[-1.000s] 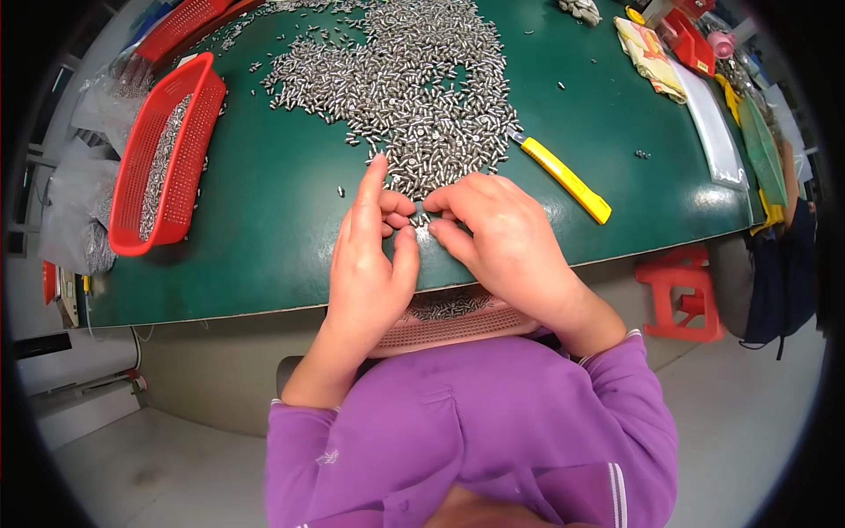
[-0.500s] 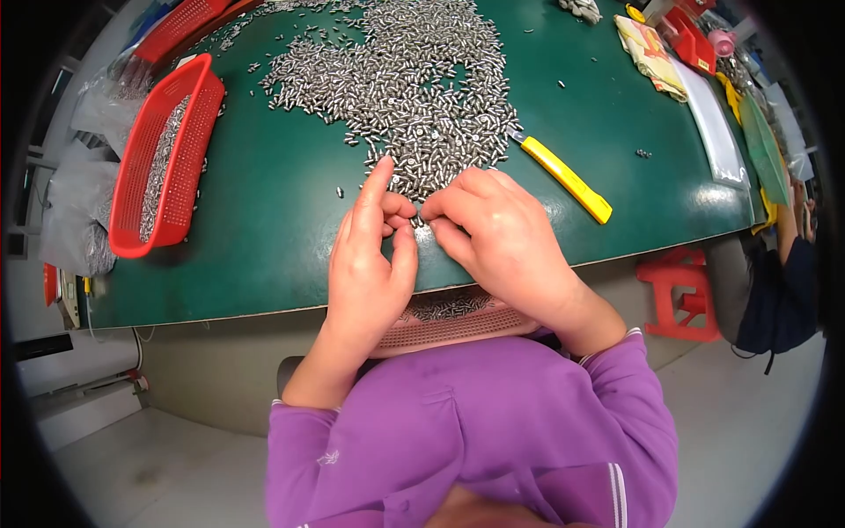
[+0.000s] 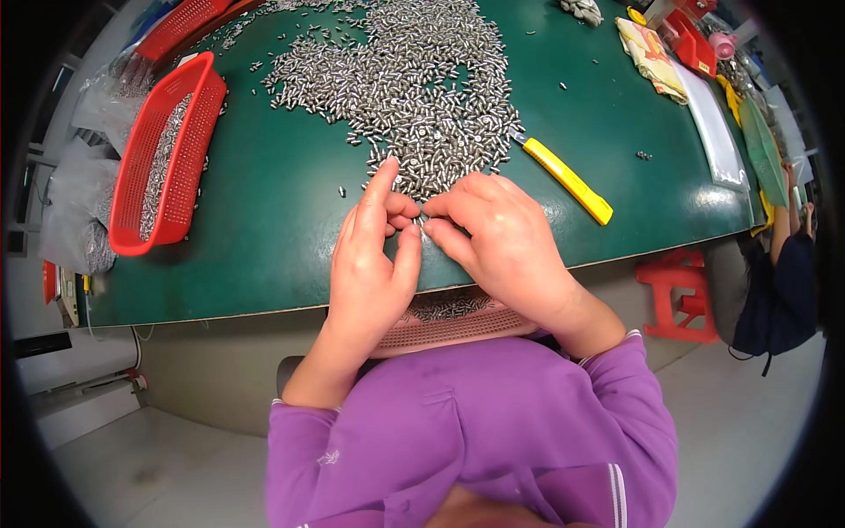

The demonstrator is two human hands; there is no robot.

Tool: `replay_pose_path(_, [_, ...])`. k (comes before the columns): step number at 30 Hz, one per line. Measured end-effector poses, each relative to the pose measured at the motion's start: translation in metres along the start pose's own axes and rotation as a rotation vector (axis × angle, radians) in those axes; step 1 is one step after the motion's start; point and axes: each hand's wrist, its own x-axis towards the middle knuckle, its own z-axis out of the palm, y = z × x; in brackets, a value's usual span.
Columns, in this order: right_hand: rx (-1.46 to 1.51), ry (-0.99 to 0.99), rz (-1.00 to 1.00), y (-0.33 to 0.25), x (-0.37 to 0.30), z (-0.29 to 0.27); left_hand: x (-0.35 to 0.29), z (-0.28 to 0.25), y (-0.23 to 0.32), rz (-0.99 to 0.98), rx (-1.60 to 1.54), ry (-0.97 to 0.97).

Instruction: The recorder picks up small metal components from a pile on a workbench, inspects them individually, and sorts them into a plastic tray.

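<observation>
A large heap of small, shiny, rounded metal pins (image 3: 422, 114) spreads over the green table (image 3: 264, 255), narrowing toward me. At its near tip my two hands meet. My left hand (image 3: 374, 242) points its index finger up along the heap, while its other fingers curl and the thumb comes in toward them. Facing it, my right hand (image 3: 502, 233) bends thumb and index finger inward in a loose pinch. A few pins (image 3: 420, 222) show between the fingertips of both hands, partly hidden by them. Below the table edge, a pink perforated basket (image 3: 458, 332) with more pins sits against me.
A red perforated basket (image 3: 198, 132) part-filled with pins stands on the left, beside clear plastic bags (image 3: 75, 198). To the right lies a yellow box cutter (image 3: 568, 179), blade toward the heap. A folded cloth (image 3: 651, 60), red stool (image 3: 678, 295) and another person's dark clothing (image 3: 779, 295) are farther right.
Both hands stay at the near tip of the heap with only slight fingertip movement. The pins between the fingertips are more covered now. At the far right, the other person's arm has shifted a little.
</observation>
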Motion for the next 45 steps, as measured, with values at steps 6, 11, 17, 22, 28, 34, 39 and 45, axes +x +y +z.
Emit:
replay_pose_path(6, [-0.009,0.008,0.014,0.000,0.000,0.004,0.001,-0.001,0.003,-0.070,-0.030,-0.025])
replay_pose_path(11, [0.035,0.016,0.055,-0.001,-0.001,0.005,0.000,-0.002,0.001,-0.081,-0.034,-0.039])
replay_pose_path(17, [0.085,-0.011,0.087,-0.002,-0.002,0.003,0.000,-0.005,0.001,-0.086,-0.064,-0.068])
replay_pose_path(22, [0.088,-0.044,0.078,0.000,-0.001,0.001,0.000,-0.006,-0.004,-0.082,-0.099,-0.087])
replay_pose_path(28, [0.098,-0.048,0.071,-0.002,0.000,0.001,-0.001,-0.007,-0.004,-0.041,-0.085,-0.069])
replay_pose_path(34, [0.098,-0.044,0.065,-0.001,-0.001,0.001,-0.003,-0.005,-0.007,-0.068,-0.203,-0.016])
replay_pose_path(39, [0.090,-0.032,-0.063,-0.001,0.000,0.010,-0.004,-0.003,-0.009,-0.090,-0.267,0.060])
replay_pose_path(45, [0.075,-0.145,-0.114,-0.003,-0.009,-0.002,-0.003,-0.003,-0.007,-0.099,-0.237,0.038])
